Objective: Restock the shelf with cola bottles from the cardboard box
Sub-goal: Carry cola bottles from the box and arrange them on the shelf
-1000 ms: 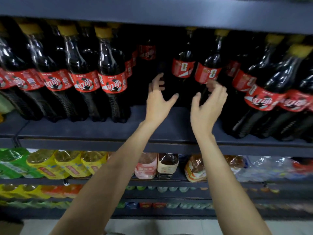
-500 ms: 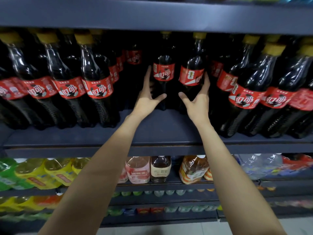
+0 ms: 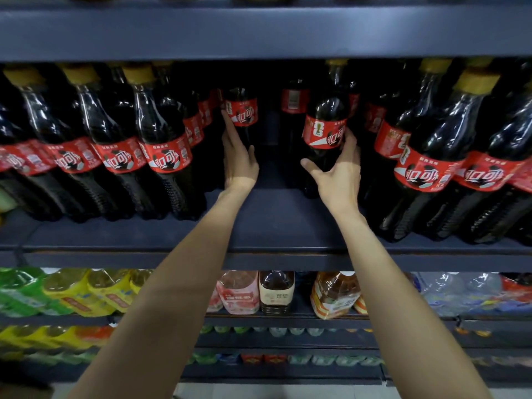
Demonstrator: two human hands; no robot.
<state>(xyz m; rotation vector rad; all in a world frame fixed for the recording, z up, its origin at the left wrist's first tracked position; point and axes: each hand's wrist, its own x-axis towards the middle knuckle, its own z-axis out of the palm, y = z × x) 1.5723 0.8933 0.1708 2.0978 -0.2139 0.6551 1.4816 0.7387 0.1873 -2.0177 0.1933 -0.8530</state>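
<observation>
Reaches up over the lower drinks with two bare forearms, both wrists already past the front lip of the shelf (image 3: 273, 223).

Lays the left hand (image 3: 240, 165) flat along the side of the left bottle (image 3: 241, 110), fingers straight and close together, thumb out, pressing and not gripping. Wraps the right hand (image 3: 336, 171) round the right bottle (image 3: 325, 133), fingers curled behind its label, thumb spread wide across the front.

Differs from half a second ago: then had these two cola bottles side by side between the palms; now has them parted, the left one deeper and nearer the left block, the right one nearer the front. Differs more from a second ago, when both hands hung wide and short of the bottles. Suggests sorting the middle gap into rows, making room for more stock, with bare shelf in front not yet filled.

Counts two hands and two handled bottles. Shows a third bottle (image 3: 293, 99) dimly at the back between them. Shows three capped front bottles in the left block (image 3: 164, 156) and three in the right block (image 3: 426, 174), with more behind each, too dark and crowded to count.

Shows one pink drink (image 3: 239, 295) and one brown drink (image 3: 276, 292) on the tier below, among others.

Shows no cardboard box anywhere.
</observation>
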